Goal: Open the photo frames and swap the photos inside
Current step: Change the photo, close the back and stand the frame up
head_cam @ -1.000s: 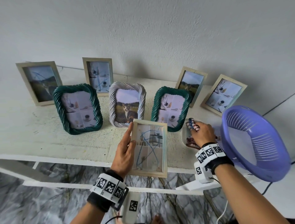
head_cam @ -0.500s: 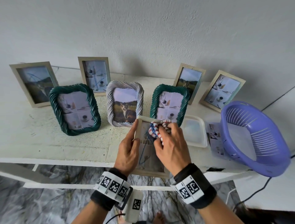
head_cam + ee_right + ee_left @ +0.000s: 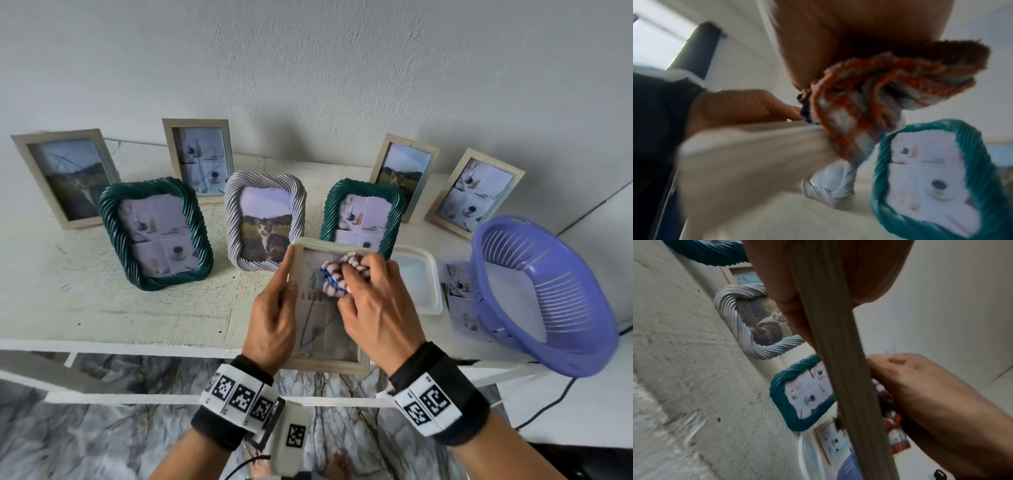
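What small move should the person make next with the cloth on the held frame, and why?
Probably draw the cloth down across the glass. The right hand presses it, bunched, near the top of the wooden frame, which the left hand grips by its left edge, and blue marks show on the glass lower down.

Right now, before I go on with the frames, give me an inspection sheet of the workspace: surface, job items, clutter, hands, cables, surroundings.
Surface: worn white table, scuffed.
Job's things: pale wooden frame held tilted above the table's front edge; seven more frames stand behind it, including the white twisted frame with cat photo and two green twisted frames; loose photo lies flat.
Clutter: red, white and blue cloth; white plastic tray; purple plastic basket.
Hands: left hand holds the frame's left edge; right hand presses the cloth on the glass.
Cables: black cable below the basket.
Surroundings: white textured wall, marbled floor.
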Tool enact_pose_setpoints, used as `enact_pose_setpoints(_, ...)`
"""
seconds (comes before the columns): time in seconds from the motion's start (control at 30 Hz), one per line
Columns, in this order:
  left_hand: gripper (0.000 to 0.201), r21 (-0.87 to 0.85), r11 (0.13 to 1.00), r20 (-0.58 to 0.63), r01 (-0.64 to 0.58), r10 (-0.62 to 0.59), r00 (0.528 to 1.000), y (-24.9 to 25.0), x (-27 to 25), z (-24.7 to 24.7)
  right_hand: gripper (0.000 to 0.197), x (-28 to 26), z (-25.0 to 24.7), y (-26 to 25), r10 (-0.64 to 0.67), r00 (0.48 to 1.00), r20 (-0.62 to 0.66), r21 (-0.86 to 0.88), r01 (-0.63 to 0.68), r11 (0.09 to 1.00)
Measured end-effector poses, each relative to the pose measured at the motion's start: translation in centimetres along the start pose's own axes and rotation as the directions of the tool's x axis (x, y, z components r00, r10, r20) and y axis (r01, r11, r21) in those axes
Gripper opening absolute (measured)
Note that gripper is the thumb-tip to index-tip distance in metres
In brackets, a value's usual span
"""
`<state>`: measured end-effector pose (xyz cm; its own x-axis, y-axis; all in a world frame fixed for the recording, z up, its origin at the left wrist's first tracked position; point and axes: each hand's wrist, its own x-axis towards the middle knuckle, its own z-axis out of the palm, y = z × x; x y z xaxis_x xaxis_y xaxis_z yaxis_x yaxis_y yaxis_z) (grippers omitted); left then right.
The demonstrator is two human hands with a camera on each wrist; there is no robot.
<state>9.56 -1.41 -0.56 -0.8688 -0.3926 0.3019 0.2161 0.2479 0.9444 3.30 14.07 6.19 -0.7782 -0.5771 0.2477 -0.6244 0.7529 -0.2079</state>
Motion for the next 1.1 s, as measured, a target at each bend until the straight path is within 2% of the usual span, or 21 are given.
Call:
enact_pose_setpoints(0.07, 0.054, -0.015, 1.0, -0.006, -0.001, 0.001, 1.0, 0.5, 0.4, 0.0, 0.044, 0.5, 0.3, -1.0, 0.003, 1.0, -0.016, 0.085, -0.001, 0.996)
enact_pose_setpoints(0.17, 0.053, -0.109, 0.994, 0.001, 0.012, -0.012, 1.0, 0.8, 0.8, -0.5, 0.043, -0.4, 0.4, -1.9, -0.141, 0.988, 0.064, 0.158, 0.13, 0.979)
enact_pose_setpoints(0.23, 0.053, -0.135, 0.99, -0.007, 0.04, -0.042, 0.999, 0.4, 0.7, -0.6, 0.041, -1.5, -0.1, -1.7, -0.252, 0.96, 0.123, 0.13, 0.236, 0.963)
enact_pose_setpoints(0.3, 0.053, -0.122, 0.992, -0.018, 0.039, -0.041, 0.999, -0.1, 0.4, -0.6, 0.036, -2.2, -0.7, -0.7, -0.295, 0.948, 0.121, 0.047, 0.292, 0.955)
enact_pose_setpoints(0.37, 0.053, -0.1, 0.995, -0.017, 0.021, -0.023, 1.0, -0.2, 0.2, -0.7, 0.033, -1.8, -1.0, 0.4, -0.24, 0.968, 0.069, -0.054, 0.244, 0.968)
enact_pose_setpoints(0.43, 0.053, -0.077, 0.997, 0.004, 0.004, -0.004, 1.0, 0.4, 0.2, -0.6, 0.036, -0.5, -1.1, 0.5, -0.13, 0.991, 0.024, -0.135, 0.132, 0.982)
enact_pose_setpoints(0.5, 0.053, -0.074, 0.997, -0.003, -0.011, 0.011, 1.0, 1.1, 0.3, -0.4, 0.042, 0.6, -1.0, -0.5, -0.09, 0.996, 0.007, -0.123, 0.091, 0.988)
enact_pose_setpoints(0.63, 0.053, -0.17, 0.985, -0.016, 0.024, -0.027, 1.0, 1.5, 0.6, -0.4, 0.049, -0.1, -0.7, -2.7, -0.201, 0.978, 0.057, -0.05, 0.204, 0.978)
enact_pose_setpoints(0.77, 0.052, -0.164, 0.985, -0.003, 0.056, -0.057, 0.998, 1.6, 0.2, -0.6, 0.045, -1.5, -1.7, -1.6, -0.311, 0.947, 0.086, -0.105, 0.319, 0.942)
enact_pose_setpoints(0.9, 0.051, -0.099, 0.995, -0.007, 0.007, -0.008, 1.0, 2.7, 0.3, -0.2, 0.049, 0.2, -2.1, -1.1, -0.163, 0.986, 0.016, -0.198, 0.163, 0.966)
enact_pose_setpoints(0.97, 0.051, -0.122, 0.993, -0.021, 0.008, -0.01, 1.0, 3.0, 0.5, -0.2, 0.047, 0.9, -2.2, -1.9, -0.161, 0.987, -0.001, -0.167, 0.159, 0.973)
enact_pose_setpoints(1.1, 0.052, -0.172, 0.984, -0.034, 0.047, -0.053, 0.998, 2.4, 0.4, -0.9, 0.036, -1.7, -2.3, -3.0, -0.338, 0.937, 0.085, -0.087, 0.345, 0.935)
